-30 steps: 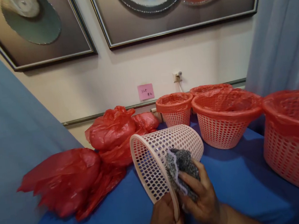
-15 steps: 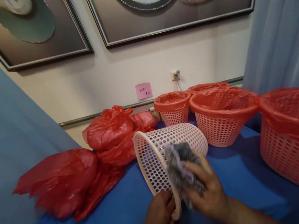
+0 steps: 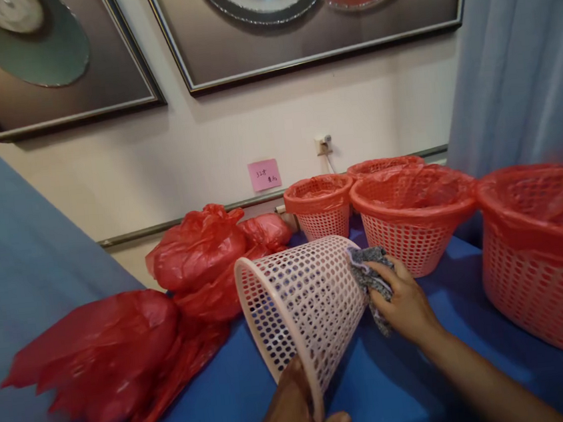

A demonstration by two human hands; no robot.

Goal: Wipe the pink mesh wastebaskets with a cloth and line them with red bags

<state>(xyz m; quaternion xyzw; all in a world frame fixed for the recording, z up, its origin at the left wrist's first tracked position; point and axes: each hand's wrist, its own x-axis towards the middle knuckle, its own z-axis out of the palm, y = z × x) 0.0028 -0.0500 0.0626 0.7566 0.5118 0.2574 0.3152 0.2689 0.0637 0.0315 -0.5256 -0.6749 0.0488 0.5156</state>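
Note:
A white perforated plastic wastebasket (image 3: 315,295) lies on its side over the blue cloth, its open mouth facing left. My left hand (image 3: 303,413) grips the near part of the rim, with the thumb outside and the fingers reaching into the mouth. In my right hand (image 3: 404,299) is a bunched grey cleaning cloth (image 3: 369,275), pressed against the outside of the basket close to its base. Part of the cloth hangs below my fingers.
Crumpled red plastic bags (image 3: 119,349) are heaped at the left. Several baskets lined with red bags (image 3: 414,207) stand at the back and right. Blue cloth (image 3: 231,404) covers the table. A pink note (image 3: 264,174) and a socket (image 3: 323,145) are on the wall.
My right hand has slid the cloth from near the rim to the base end of the wastebasket. The basket has turned, and my left thumb now shows outside the rim.

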